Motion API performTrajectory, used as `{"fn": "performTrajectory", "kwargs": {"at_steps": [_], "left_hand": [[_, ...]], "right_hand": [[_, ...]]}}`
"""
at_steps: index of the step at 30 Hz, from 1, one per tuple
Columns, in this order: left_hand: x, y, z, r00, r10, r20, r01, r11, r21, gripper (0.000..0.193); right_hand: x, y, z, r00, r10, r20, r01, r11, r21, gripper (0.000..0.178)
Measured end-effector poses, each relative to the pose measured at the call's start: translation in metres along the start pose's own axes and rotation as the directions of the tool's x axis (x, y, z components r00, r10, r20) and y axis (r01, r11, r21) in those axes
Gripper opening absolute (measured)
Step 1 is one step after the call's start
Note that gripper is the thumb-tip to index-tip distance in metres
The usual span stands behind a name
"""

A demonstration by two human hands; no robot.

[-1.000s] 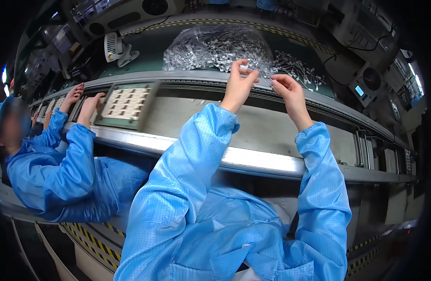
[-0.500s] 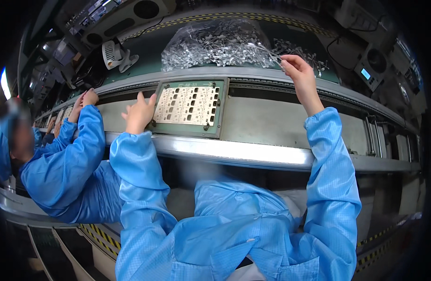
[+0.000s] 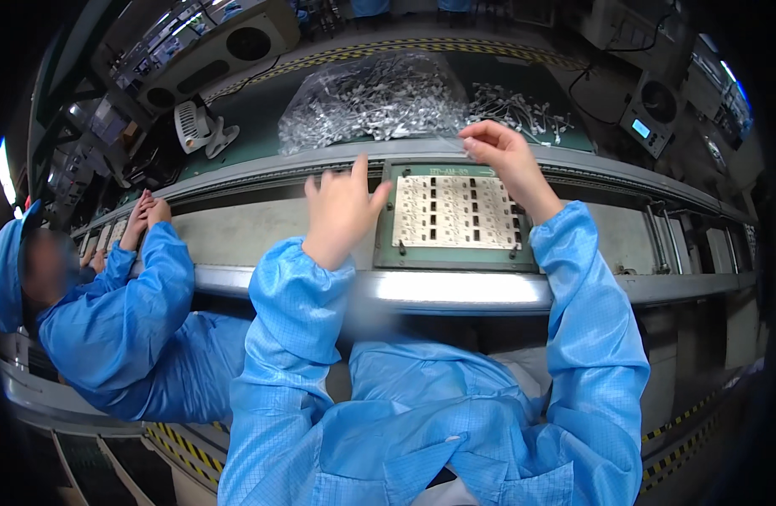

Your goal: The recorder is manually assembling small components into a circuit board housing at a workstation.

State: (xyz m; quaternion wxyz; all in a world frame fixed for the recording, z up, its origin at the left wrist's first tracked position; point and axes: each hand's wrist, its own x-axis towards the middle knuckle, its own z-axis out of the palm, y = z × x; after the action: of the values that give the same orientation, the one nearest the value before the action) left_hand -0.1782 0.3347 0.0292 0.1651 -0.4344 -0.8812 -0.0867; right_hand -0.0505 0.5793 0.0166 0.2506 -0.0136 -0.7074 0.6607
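Observation:
A green pallet (image 3: 468, 258) carrying a pale circuit board panel (image 3: 452, 211) lies on the conveyor in front of me. My left hand (image 3: 339, 212) is at the pallet's left edge, fingers spread and holding nothing. Over the pallet's far right corner, my right hand (image 3: 513, 167) pinches a thin wire lead (image 3: 449, 140), which points left toward the bag. The lead is faint, and its end in the fingers is hidden. Beyond the rail sits a clear plastic bag (image 3: 371, 101) full of white-ended wire leads; more loose leads (image 3: 519, 110) lie to its right.
A metal rail (image 3: 455, 287) runs along the near side of the conveyor (image 3: 253, 234). At left, a co-worker in blue (image 3: 126, 337) sits with hands together over the line. A white fan (image 3: 201, 128) stands far left, a box with a lit screen (image 3: 649, 118) far right.
The pallet with its panel has shifted right in view, and my left hand has moved right too. My right hand has come left and lower, still pinching the lead.

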Motion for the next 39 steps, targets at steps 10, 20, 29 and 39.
{"fn": "performTrajectory", "kwargs": {"at_steps": [10, 20, 29, 39], "left_hand": [[0.079, -0.007, 0.002, 0.961, 0.273, -0.033, -0.121, 0.313, -0.942, 0.023], [0.082, -0.005, 0.022, 0.951, 0.252, 0.178, 0.138, 0.17, -0.976, 0.021], [0.074, 0.0, 0.021, 0.975, 0.157, 0.157, 0.157, 0.008, -0.988, 0.018], [0.065, 0.017, 0.027, 0.979, 0.196, 0.054, 0.053, 0.009, -0.999, 0.02]], "right_hand": [[0.004, -0.008, -0.002, 0.993, 0.12, 0.008, -0.119, 0.992, -0.037, 0.021], [0.002, -0.008, 0.003, 0.982, 0.178, 0.061, -0.178, 0.984, -0.006, 0.027], [0.002, -0.014, 0.009, 0.974, 0.219, 0.054, -0.212, 0.971, -0.109, 0.034], [-0.002, -0.018, 0.015, 0.954, 0.245, 0.172, -0.226, 0.966, -0.124, 0.038]]}}
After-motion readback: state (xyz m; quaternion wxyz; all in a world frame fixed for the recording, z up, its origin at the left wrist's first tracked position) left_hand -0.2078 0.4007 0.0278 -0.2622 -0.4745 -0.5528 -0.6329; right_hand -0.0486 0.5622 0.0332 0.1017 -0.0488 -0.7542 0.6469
